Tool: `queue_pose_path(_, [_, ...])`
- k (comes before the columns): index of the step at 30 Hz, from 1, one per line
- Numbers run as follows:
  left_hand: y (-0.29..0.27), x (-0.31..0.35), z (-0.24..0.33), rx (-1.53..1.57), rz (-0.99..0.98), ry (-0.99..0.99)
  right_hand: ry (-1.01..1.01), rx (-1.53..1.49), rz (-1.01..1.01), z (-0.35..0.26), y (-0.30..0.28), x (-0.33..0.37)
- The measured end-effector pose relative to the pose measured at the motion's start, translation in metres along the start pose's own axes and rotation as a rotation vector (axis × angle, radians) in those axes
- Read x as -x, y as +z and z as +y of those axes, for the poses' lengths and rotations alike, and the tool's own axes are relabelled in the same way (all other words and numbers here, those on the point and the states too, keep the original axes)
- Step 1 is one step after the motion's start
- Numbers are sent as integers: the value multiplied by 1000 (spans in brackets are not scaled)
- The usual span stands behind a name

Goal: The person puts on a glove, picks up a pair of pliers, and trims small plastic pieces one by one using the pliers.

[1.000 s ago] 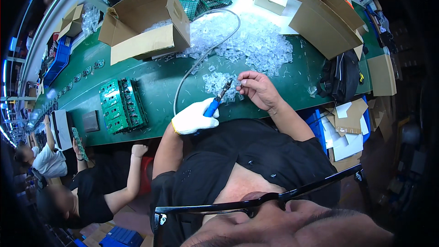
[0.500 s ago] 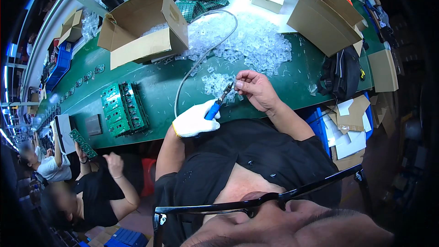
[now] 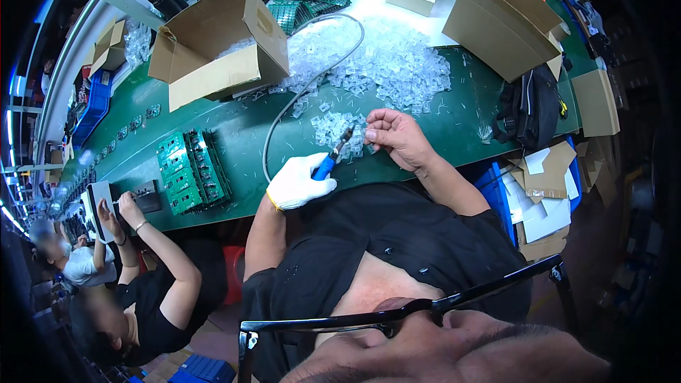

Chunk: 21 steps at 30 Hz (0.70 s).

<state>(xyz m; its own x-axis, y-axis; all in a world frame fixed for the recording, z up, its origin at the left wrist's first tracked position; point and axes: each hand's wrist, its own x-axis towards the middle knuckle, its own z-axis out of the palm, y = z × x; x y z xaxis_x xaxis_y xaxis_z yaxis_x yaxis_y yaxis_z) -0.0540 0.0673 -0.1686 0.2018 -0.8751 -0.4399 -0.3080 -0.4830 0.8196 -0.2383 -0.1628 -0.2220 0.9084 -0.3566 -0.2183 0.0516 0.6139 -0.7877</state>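
Observation:
My left hand (image 3: 296,183), in a white glove, is closed around the blue handle of a pair of nippers (image 3: 325,167). Their dark tip points up and right, just short of my right fingertips. My bare right hand (image 3: 399,140) has its thumb and fingers pinched together on what looks like a small clear plastic piece (image 3: 368,143), largely hidden by the fingers. Under the tool tip lies a small heap of clear plastic pieces (image 3: 328,128). A far larger pile of the same pieces (image 3: 397,64) spreads behind it on the green table (image 3: 464,124).
A grey hose (image 3: 271,131) loops from my left hand over the pile. Open cardboard boxes (image 3: 213,81) stand left and right (image 3: 496,28). Green circuit boards (image 3: 181,177) are stacked at left. A black bag (image 3: 535,110) lies at right. Another person's arms (image 3: 167,255) reach in at lower left.
The nippers' tip has drawn slightly back and left from my right fingertips. My right hand stays nearly in place. The neighbouring person has put down a circuit board and reaches farther forward.

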Motion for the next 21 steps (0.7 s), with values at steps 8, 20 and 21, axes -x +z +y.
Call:
queue_pose_path(8, [-5,0,-16,423,-46,15,-203,835,88,6,-2,5])
queue_pose_path(20, [-5,3,-20,390,-62,43,-462,1629,348,-23,-29,-28])
queue_pose_path(21, [-5,3,-22,345,-81,51,-469,1645,343,-22,-29,-29])
